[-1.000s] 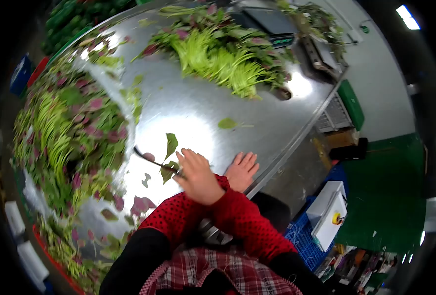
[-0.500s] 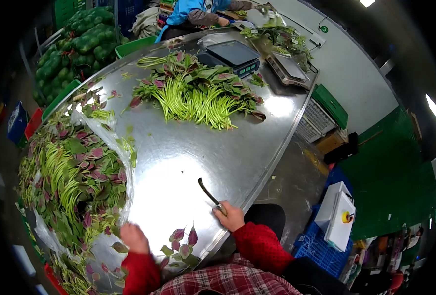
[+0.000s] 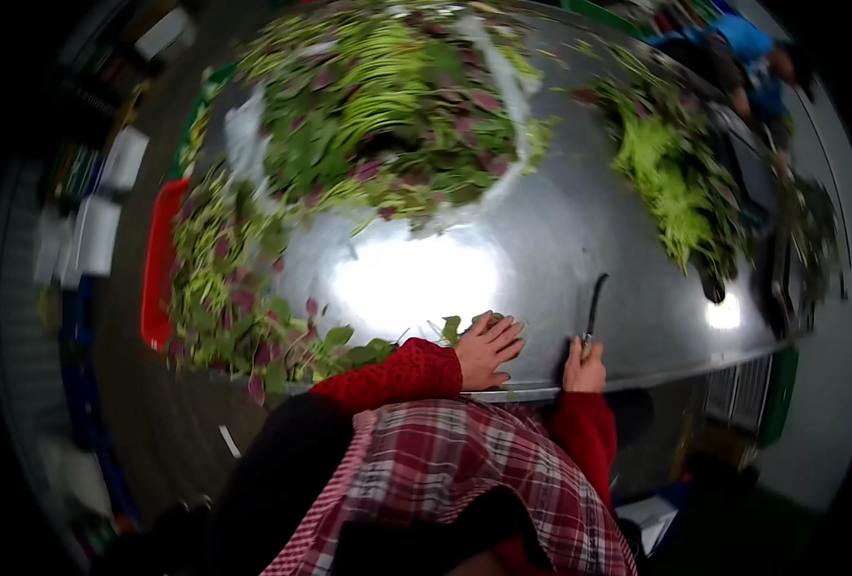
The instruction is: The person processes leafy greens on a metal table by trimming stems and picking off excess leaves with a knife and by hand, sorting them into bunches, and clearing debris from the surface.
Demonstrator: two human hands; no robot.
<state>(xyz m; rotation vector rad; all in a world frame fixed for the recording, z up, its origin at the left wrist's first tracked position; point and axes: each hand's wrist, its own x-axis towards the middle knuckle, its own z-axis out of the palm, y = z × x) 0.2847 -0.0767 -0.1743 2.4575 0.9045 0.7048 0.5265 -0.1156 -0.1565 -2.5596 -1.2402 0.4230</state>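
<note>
My left hand (image 3: 490, 351) lies flat with its fingers spread near the metal table's front edge, on or against a few loose green leaves (image 3: 452, 330). In my right hand (image 3: 584, 369) is a small curved knife (image 3: 595, 305), its dark thin blade pointing up and away from me. Beyond my hands, a big heap of leafy greens (image 3: 383, 86), green and purple with pale stems, rests on clear plastic film (image 3: 514, 106). More loose leafy stems (image 3: 243, 317) are strewn to the left of my left arm.
A second bunch of greens (image 3: 661, 173), blurred, lies on the metal table (image 3: 551, 240) at the right, beside dark scales (image 3: 748, 182). Another person in blue (image 3: 748, 43) is at the far right. A red crate (image 3: 160, 264) stands by the table's left end.
My view has swung to the left. My left hand, closed beside the plastic film before, is now spread flat by the loose leaves at the table edge. My right hand still holds the knife.
</note>
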